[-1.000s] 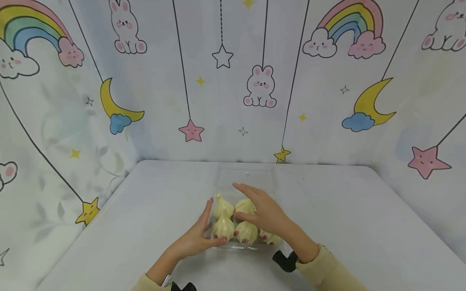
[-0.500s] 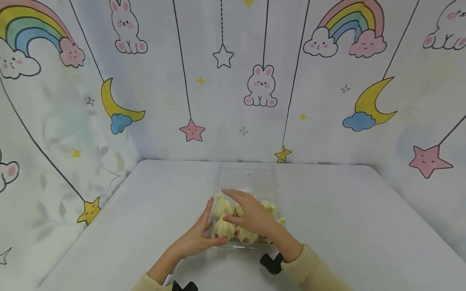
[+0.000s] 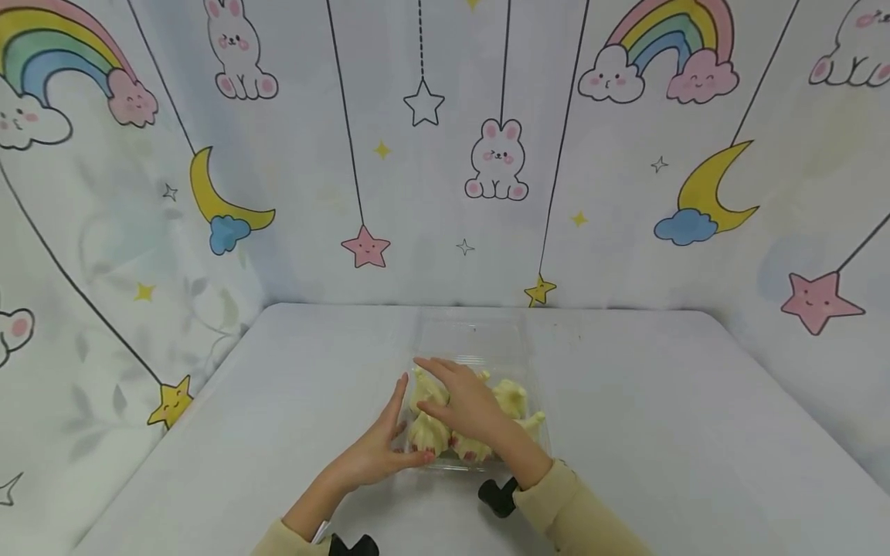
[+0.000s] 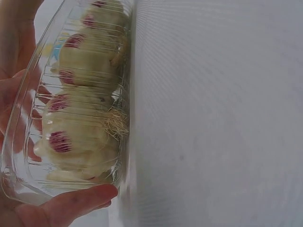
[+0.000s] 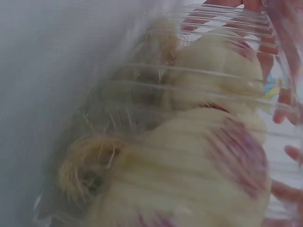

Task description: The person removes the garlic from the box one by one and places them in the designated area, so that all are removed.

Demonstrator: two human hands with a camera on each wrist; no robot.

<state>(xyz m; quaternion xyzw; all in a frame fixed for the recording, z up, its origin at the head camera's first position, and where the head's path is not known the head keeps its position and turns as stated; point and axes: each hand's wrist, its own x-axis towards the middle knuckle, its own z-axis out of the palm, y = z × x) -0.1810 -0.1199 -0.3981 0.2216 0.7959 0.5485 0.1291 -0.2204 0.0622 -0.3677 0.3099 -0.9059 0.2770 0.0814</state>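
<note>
I find the left hand spread wide at the near left corner of a transparent plastic tray, the thumb by the near wall, the fingers reaching along the left side. In my judgement this placement braces the tray, which looks light enough to slide on the surface. The left wrist view puts the thumb close against the plastic; I cannot certify how hard it presses.

The right hand reaches across above the tray, thumb and fingers well apart. I see nothing held in it, though it masks part of the contents, and I cannot tell whether its fingertips touch anything. The span appears suited to something round.

Inside the tray, below the right hand, sit pale garlic bulbs, packed side by side in rows. Their pink patches face the near wall and the root tufts lie low; close packing probably limits rolling. One neck at the right leans out toward the edge.

The lid lies folded back on the far side, which I take as giving access from above. A black mount sits at the right wrist. Beyond the surface stands a printed backdrop
</note>
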